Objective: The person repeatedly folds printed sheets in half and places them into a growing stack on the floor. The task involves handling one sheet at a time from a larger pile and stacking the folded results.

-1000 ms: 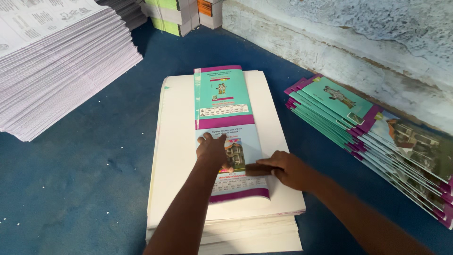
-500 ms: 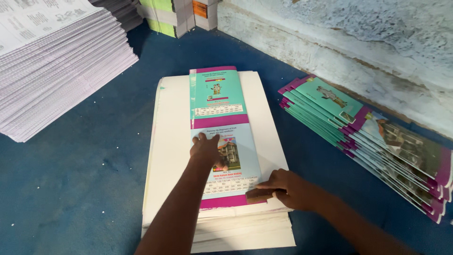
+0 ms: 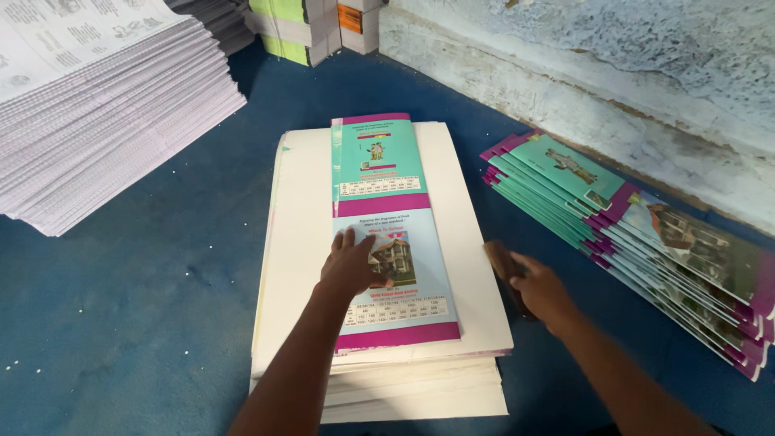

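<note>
Teal-and-magenta printed cover sheet (image 3: 389,230) lies on top of the white paper stack (image 3: 468,291), and your left hand (image 3: 352,263) presses flat on it, fingers spread. At three o'clock from it, your right hand (image 3: 539,289) is closed around a dark brown block (image 3: 502,262) at the stack's edge.

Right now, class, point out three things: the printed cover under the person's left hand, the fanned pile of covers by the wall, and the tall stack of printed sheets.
printed cover (image 3: 379,173), head view, teal upper panel.
fanned pile of covers (image 3: 646,242), head view, top sheets.
stack of printed sheets (image 3: 105,121), head view, side edges.
</note>
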The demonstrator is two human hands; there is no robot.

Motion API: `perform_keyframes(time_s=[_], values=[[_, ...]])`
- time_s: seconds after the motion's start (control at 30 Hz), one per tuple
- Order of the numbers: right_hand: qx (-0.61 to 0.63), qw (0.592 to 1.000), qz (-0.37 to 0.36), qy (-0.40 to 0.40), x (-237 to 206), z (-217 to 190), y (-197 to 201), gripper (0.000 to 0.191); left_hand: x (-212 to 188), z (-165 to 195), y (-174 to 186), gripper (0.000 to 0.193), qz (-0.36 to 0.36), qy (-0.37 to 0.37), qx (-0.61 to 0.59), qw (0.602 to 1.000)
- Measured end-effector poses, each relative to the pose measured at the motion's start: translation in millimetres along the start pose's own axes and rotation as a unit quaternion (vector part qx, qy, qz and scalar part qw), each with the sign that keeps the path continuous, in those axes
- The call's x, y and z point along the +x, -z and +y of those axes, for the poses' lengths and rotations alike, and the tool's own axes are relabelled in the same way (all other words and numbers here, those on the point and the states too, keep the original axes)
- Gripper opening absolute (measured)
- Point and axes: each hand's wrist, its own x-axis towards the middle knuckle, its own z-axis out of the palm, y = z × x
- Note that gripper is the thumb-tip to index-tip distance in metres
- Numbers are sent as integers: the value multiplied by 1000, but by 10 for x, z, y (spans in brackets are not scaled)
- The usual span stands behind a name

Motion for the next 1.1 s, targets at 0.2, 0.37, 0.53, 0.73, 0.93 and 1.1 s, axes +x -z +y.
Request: perform_keyframes(time_s=[0.2,0.37,0.53,0.73,0.93,1.1], values=[[-105,994,3,-14,398,687,-198,51,-174,96,-38,119,-7,11,32,999],[-241,962,70,107,588,868,-216,35,-397,296,-101,112,-3,-4,52,999],[121,989,-49,-62,502,456,-60,54,-537,664,-160,105,-14,-4,85,996],[109,983,-118,83,515,145,-43,56,-585,1015,-240,99,4,-35,38,999],[62,994,-86,30,883,-20,174,53,-560,1118,-283,104,-17,-43,-6,999],[35,999,-35,14,1077,-386,665,51,-522,1012,-348,106,106,-39,-106,988]])
